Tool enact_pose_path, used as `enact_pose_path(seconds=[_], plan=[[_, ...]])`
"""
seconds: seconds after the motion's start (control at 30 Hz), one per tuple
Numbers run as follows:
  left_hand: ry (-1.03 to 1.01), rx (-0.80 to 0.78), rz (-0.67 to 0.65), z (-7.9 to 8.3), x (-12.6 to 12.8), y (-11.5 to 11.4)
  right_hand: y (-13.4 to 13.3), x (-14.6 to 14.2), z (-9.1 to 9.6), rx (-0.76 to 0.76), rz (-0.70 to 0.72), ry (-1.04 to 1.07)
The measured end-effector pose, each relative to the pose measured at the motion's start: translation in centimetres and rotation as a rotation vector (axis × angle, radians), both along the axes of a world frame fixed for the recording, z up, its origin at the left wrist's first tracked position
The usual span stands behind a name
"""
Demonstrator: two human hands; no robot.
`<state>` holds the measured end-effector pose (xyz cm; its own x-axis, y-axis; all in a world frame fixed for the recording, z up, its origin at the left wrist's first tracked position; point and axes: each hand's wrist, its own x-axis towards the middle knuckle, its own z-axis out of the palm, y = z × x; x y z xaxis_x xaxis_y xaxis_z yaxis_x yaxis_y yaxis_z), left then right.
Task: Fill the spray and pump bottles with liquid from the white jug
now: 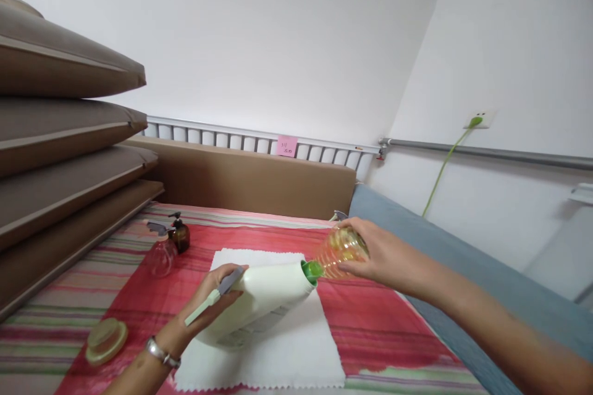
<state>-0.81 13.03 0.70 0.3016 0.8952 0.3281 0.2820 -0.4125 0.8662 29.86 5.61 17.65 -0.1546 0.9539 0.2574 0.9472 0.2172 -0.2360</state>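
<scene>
Two hands are at work, each holding one bottle. The left hand (210, 286) has its fingers partly curled, gripping the pale bottle (271, 287) near its far end from the mouth; a slim grey-and-green piece (215, 296) lies across this hand, and I cannot tell whether the fingers clasp it. The right hand (377, 253) is bent round the clear ribbed bottle (336, 259), thumb and fingers apart by the bottle's width — its yellowish lower part sits between them. The two bottles meet mouth to mouth over the white cloth (306, 352), the clear one tipped down to the left, the pale one slanting up to the right. At the join is one bright green piece (314, 270); whether it is a funnel or a neck is unclear.

Two pump bottles stand side by side at the left: one clear bottle (162, 259) with a grey head, one brown bottle (181, 236) with a dark head. Nearer lies one round yellowish lid-like piece (106, 340). All of these rest on one red striped cover (370, 321). Four brown cushions (69, 126) are clearly stacked at the left. One pink note (287, 146) is on the radiator (210, 137), and one green plug (475, 123) sits in the wall socket (485, 118).
</scene>
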Motion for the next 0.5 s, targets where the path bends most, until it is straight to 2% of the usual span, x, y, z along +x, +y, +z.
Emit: enact_pose_path(seconds=[0.17,0.5], plan=[[0.017,-0.014,-0.002,0.0,-0.2,0.0,-0.1,-0.9,0.3,0.023,0.056,-0.069],[0.024,-0.02,0.001,0.5,-0.2,-0.5,0.4,-0.6,1.3,-0.027,0.024,-0.018]])
